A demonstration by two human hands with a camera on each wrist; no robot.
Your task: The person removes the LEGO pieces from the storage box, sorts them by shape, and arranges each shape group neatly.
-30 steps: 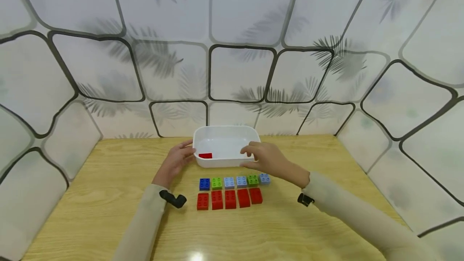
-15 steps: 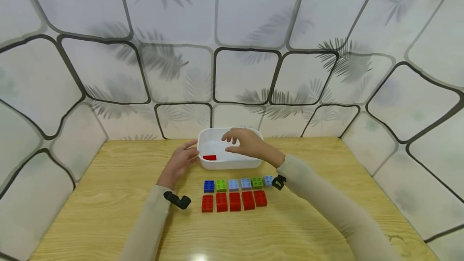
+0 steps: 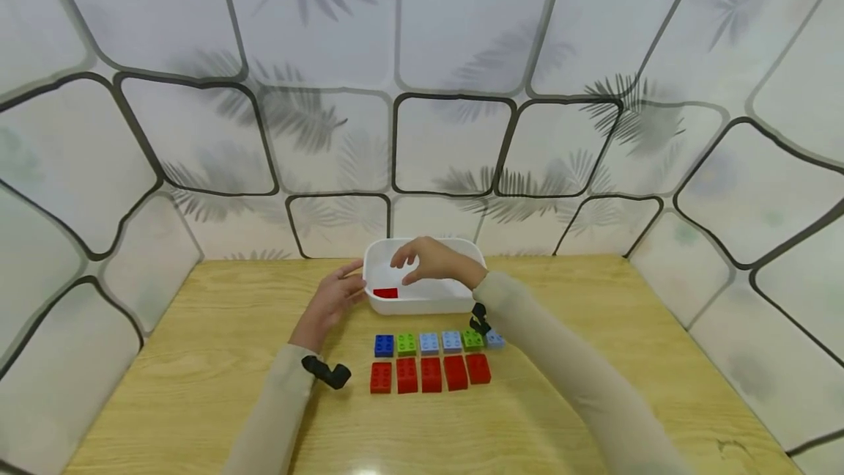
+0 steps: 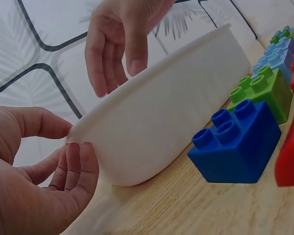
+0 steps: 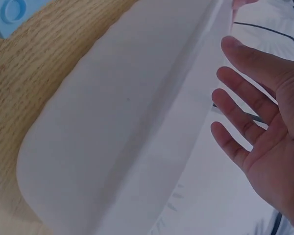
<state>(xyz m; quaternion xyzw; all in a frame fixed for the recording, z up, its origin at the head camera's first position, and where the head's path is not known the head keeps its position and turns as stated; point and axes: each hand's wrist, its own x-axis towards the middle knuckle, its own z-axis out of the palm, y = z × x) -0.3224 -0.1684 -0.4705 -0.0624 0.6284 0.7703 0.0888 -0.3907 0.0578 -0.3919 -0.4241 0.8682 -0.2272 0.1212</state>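
Note:
A white plastic tub [image 3: 422,306] stands at the back of the table, with one red toy brick [image 3: 385,293] inside near its left front corner. My left hand [image 3: 332,295] is at the tub's left end; in the left wrist view its fingertips touch the rim and outer wall, relaxed. Over the tub's opening hovers my right hand [image 3: 435,261], fingers loosely bent and apart, nothing between them. The right wrist view shows its palm beside the rim. In front of the tub lies a row of bricks: dark blue [image 3: 384,346], green [image 3: 406,344] and light blue [image 3: 429,344].
A second row of several red bricks [image 3: 431,375] lies nearer to me. The wooden table [image 3: 217,380] ends at a patterned wall [image 3: 448,145] close behind the tub. My right sleeve [image 3: 554,358] overlaps the right end of the blue-green row.
My right hand has moved left over the tub, from its right front rim toward the middle-left. The left hand stays at the tub's end. The head view has shifted slightly.

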